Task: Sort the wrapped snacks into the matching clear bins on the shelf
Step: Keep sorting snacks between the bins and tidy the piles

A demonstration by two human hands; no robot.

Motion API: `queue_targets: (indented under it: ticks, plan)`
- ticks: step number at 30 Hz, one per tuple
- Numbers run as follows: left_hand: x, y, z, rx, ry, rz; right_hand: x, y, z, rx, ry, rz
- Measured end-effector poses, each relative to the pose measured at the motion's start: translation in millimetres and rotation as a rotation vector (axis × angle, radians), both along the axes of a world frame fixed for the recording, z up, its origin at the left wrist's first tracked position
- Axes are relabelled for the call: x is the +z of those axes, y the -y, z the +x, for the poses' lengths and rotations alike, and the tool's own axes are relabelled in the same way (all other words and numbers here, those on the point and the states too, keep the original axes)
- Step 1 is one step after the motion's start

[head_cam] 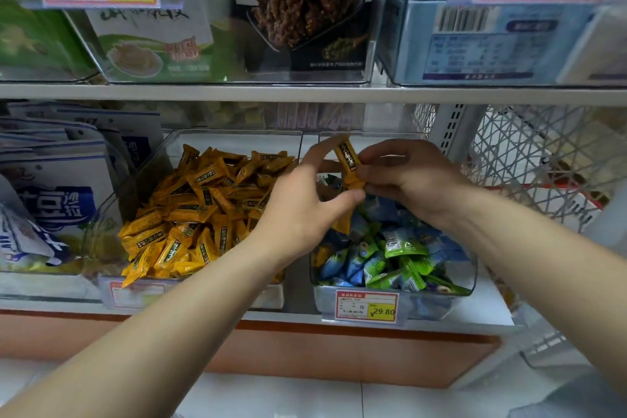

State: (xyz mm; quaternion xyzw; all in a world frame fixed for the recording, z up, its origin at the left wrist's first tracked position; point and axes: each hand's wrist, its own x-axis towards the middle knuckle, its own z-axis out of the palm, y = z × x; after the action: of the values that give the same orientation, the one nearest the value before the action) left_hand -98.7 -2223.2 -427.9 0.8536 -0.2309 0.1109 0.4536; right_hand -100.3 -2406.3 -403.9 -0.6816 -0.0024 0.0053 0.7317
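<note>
Holding one orange snack [349, 163] nearly upright between both hands, we had it above the right bin [472, 276], where blue and green snacks [390, 258] lay heaped. Our right hand [412, 180] pinched its right edge with curled fingers. Our left hand [302, 210] curled round it from the left, thumb against its lower end. Just beside stood the left bin [110, 210], piled with matching orange packets [190, 210].
</note>
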Motion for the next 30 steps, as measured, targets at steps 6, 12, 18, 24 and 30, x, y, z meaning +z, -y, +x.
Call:
queue_targets:
  ticks: [6, 12, 18, 24, 30]
  plan:
    - [2.4, 7.0, 0.1, -0.059, -0.165, -0.267, -7.4, -12.6, -5.9, 0.004, -0.064, 0.277]
    - [13.8, -11.7, 4.7, 0.108, -0.034, -0.121, -12.1, -17.5, -0.2, 0.097, 0.034, -0.024]
    - [17.6, -66.8, 23.5, 0.292, 0.064, 0.263, -32.4, -23.9, 16.9, 0.282, 0.152, -0.906]
    - [-0.6, -95.3, 33.4, 0.258, -0.088, 0.481, -47.7, -44.9, 15.8, 0.522, 0.044, -1.298]
    - [9.3, -91.7, 30.5, 0.209, -0.034, 0.438, -49.4, -41.2, 18.5, 0.456, 0.191, -1.348]
